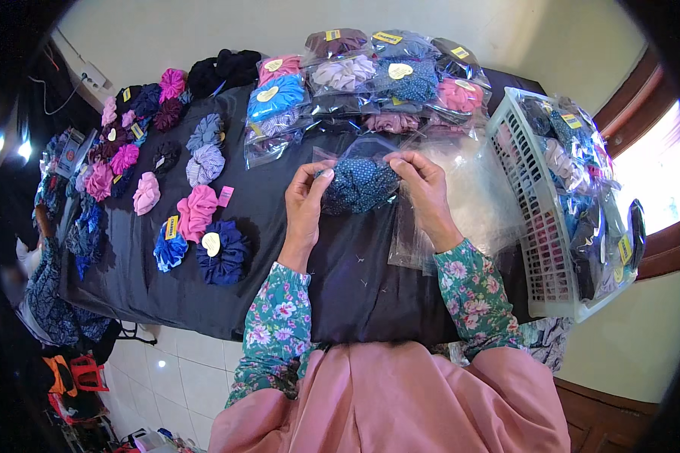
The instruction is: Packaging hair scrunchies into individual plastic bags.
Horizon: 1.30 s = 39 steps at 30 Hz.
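Note:
Both my hands pinch the top edge of a clear plastic bag, with a dark teal, white-dotted fabric scrunchie point(358, 186) inside it. At the bag's upper left corner, my left hand point(305, 204) grips the film between thumb and forefinger. My right hand point(425, 192) pinches the upper right side, close to the scrunchie. A loose flap of clear film stands up between the hands. The bag is just above or on the black cloth point(340, 283) that covers the table. Under my right forearm lies a pile of flat clear plastic bags point(481, 192).
Bagged scrunchies point(405, 79) stand in rows at the back. Loose scrunchies, among them a pink one point(197, 212) and a navy one point(224, 257), lie to the left. A white plastic basket point(535, 226) full of bagged scrunchies stands at right. Another person point(48, 289) sits at the far left.

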### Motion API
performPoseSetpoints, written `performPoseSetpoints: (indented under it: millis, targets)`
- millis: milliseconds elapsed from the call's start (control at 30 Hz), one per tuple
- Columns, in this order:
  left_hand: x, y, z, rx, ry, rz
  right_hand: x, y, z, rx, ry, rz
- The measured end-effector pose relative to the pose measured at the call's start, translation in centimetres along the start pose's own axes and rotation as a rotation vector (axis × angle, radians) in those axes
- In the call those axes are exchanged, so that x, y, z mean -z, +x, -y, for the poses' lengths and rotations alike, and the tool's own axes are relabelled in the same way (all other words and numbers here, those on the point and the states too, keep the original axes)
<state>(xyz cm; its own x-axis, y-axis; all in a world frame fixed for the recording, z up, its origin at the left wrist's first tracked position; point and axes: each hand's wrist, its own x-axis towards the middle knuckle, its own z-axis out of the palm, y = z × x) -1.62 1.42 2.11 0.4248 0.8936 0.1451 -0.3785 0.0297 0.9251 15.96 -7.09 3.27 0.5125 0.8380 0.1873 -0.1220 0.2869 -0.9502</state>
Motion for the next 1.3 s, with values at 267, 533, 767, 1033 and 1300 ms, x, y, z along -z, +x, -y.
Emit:
performPoseSetpoints:
  millis: [267,533,767,1033,1300]
  targets:
    - [-0.16,-0.17,-0.35,-0.043,-0.058,0.020,-0.31,-0.18,0.19,0.073,0.049,0.002]
    - [-0.38,-0.16,-0.48,-0.002,-0.035,-0.018,-0.11,-0.12,0.27,-0.056,0.044,0.068]
    - [0.01,-0.22,-0.22,0.023,0.051,0.010,-0.37,-0.26,0.55,-0.056,-0.042,0.067]
    - [-0.17,-0.11,-0.04,-0.061,0.054,0.053,-0.16,-0.12,-0.04,-0.012,-0.036,0.028]
    - [-0.09,-0.22,0.13,0.030,-0.077,0.024,-0.03,-0.25,0.00,-0.024,-0.042,0.057]
